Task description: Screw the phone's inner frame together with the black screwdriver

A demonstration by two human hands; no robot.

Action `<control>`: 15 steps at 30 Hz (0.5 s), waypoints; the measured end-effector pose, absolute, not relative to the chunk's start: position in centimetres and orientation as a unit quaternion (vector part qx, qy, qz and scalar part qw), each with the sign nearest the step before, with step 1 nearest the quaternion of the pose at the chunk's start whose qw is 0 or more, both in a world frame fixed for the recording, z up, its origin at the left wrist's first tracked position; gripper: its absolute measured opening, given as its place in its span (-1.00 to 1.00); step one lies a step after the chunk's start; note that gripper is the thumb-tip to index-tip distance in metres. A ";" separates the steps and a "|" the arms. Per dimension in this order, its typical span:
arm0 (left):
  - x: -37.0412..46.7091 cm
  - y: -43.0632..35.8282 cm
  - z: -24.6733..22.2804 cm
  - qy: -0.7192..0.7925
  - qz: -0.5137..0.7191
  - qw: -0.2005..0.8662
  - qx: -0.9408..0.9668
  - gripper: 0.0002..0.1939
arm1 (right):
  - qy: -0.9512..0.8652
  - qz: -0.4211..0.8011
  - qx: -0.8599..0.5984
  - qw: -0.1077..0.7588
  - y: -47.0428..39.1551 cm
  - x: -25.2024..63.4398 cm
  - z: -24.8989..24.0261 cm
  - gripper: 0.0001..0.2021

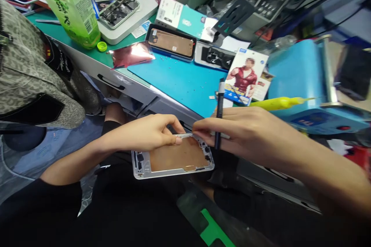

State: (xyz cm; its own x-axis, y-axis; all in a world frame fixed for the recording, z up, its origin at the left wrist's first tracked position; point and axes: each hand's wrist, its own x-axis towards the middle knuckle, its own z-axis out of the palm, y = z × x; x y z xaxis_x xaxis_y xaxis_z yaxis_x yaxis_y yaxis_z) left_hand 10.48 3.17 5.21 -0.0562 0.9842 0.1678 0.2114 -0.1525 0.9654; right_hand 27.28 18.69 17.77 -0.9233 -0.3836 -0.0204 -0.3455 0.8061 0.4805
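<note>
A silver phone frame (171, 158) with a copper-coloured inner plate is held above my lap, tilted toward me. My left hand (156, 131) grips its far edge, the thumb resting on the inner side. My right hand (243, 127) has its fingertips at the frame's upper right edge. Between its fingers stands a slim black tool (219, 117) with a ribbed grip, which looks like a utility knife. Whether the right fingertips also pinch a small part is hidden. On the bench beyond lies a phone display (171, 43), backing side up, in a dark tray.
A blue mat (179, 81) with tiny bits covers the bench's front. A green bottle (69, 7) and an opened phone (118, 9) stand left. A pictured packet (246, 73), a yellow pointed tool (278, 103) and a blue machine (298, 73) are right. Another person's patterned clothing (43, 69) is close by.
</note>
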 end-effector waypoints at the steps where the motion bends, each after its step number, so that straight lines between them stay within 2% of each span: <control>1: 10.5 3.2 5.3 0.522 0.501 0.389 0.571 -0.76 | -0.949 -0.242 0.199 0.039 18.7 27.3 17.8 -0.66; 9: 10.4 3.4 5.3 0.481 0.500 0.410 0.592 -0.77 | -0.937 -0.232 0.252 0.068 19.0 27.2 17.8 -0.59; 15: 10.3 3.7 5.4 0.488 0.497 0.394 0.599 -0.79 | -0.929 -0.232 0.273 0.090 18.9 26.9 17.7 -0.66</control>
State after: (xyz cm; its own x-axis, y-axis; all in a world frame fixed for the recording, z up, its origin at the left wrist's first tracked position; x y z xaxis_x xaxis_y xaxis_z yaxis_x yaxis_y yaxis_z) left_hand 10.26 3.69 5.37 0.0292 0.9771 0.2107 0.1937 -0.2123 0.9578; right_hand 26.88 18.89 17.70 -0.8348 -0.5490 0.0408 -0.4653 0.7432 0.4809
